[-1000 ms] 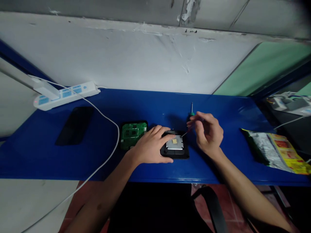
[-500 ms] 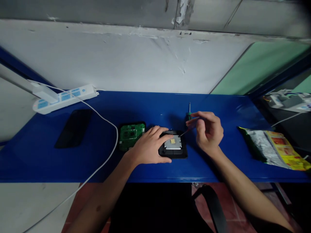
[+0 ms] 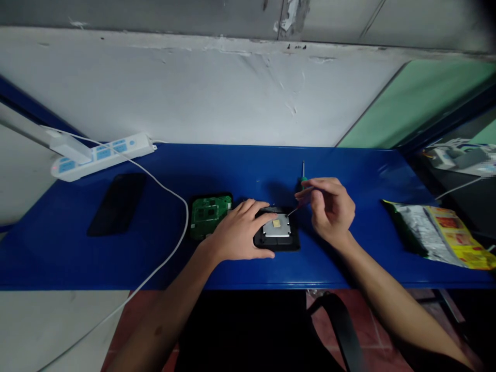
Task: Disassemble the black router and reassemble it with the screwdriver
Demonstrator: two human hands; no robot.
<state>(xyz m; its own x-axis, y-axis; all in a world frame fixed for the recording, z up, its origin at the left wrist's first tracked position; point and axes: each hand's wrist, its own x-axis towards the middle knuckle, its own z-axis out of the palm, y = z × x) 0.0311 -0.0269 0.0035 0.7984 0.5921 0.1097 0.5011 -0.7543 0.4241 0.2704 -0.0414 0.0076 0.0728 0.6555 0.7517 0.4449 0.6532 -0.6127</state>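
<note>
My left hand (image 3: 242, 230) braces a black plastic casing (image 3: 294, 242), fingers across its left side and thumb along the near edge. Set in that casing is a silver metal plate (image 3: 282, 230) with a small yellowish square pad (image 3: 276, 223). My right hand (image 3: 332, 209) pinches a thin pointed tool (image 3: 296, 208), its exact kind unclear, tip at the plate's far right corner. Just beyond that hand lies a screwdriver (image 3: 303, 170) with a green handle, partly covered by the fingers. Left of the casing, a green circuit board (image 3: 209, 214) sits in a dark shell, partly behind my left hand.
A black phone-like slab (image 3: 117, 204) lies on the blue table (image 3: 240, 274) at the left. Behind it is a white power strip (image 3: 104, 155), and a white cable (image 3: 182, 199) curves across the table's left half. A shiny food packet (image 3: 437, 232) rests at the right.
The view has shifted very slightly. Both hands keep almost the same pose, and the tool tip stays at the plate's corner.
</note>
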